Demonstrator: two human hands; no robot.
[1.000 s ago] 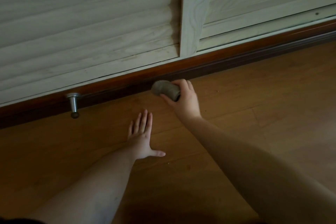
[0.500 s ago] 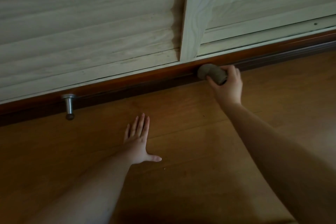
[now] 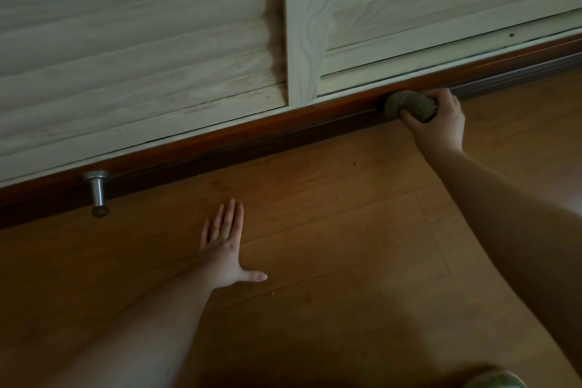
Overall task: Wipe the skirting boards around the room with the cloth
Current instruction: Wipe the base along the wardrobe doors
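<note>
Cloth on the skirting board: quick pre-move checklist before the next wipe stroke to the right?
1. Grip: right hand holds the bunched cloth, fingers curled round it. Ok.
2. Contact: cloth presses against the skirting board. Ok.
3. Support: left hand lies flat on the floor, fingers straight. Ok.
4. Path to the right: board runs on unobstructed to the frame edge. Ok.
5. Door stopper: sticks out of the board far left, away from the cloth. Ok for this stroke.
6. Board clean behind the cloth: light too dim. Cannot tell.
</note>
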